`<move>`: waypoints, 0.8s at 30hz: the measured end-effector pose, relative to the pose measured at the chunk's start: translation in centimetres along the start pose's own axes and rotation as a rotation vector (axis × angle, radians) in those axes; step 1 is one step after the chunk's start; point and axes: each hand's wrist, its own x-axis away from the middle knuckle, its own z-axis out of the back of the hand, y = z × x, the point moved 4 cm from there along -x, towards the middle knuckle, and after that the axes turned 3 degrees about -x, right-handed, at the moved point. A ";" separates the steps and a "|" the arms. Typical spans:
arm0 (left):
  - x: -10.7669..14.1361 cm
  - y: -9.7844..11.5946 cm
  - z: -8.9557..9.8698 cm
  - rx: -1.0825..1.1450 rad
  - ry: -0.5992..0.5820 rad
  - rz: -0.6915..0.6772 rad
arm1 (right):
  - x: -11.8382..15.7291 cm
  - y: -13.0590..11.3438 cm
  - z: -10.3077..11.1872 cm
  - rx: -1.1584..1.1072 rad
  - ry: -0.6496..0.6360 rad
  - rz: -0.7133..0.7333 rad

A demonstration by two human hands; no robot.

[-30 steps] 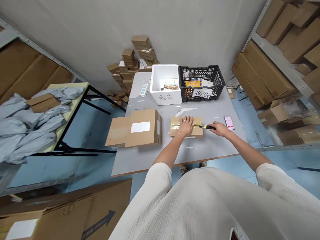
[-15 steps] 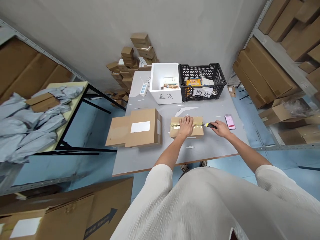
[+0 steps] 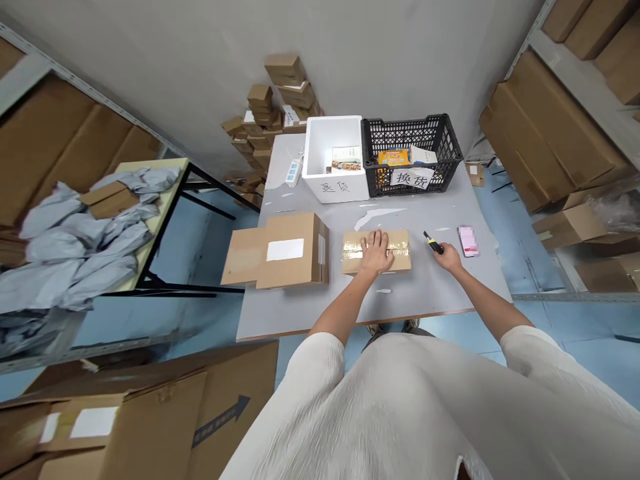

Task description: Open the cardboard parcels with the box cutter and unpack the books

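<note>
A small cardboard box (image 3: 352, 261) with shiny clear tape over its top lies on the grey table (image 3: 295, 313) in front of me. My left hand (image 3: 377, 253) rests on the box top with its fingers spread, pressing nothing but the lid. To the right of the box, my right hand (image 3: 449, 258) is closed around a black-and-yellow utility knife (image 3: 434, 243). The knife's blade end points up and to the left, apart from the box. A phone (image 3: 469, 241) with a pinkish screen lies just right of my right hand.
Larger cardboard boxes (image 3: 285, 250) sit at the table's left. A white bin (image 3: 336, 190) and a black crate (image 3: 412, 177), both holding packaged items, stand at the back beside a power strip (image 3: 293, 173). Grey parcels (image 3: 65, 240) cover a side table; a big carton (image 3: 155, 413) is lower left.
The knife has come away from the box's right end and now points up-left, held in my right hand. My left hand stays on the box. The camera view has shifted slightly.
</note>
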 end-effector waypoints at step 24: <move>2.9 -6.2 0.9 0.011 0.007 0.016 | -1.4 2.0 -7.2 0.018 -0.048 -0.028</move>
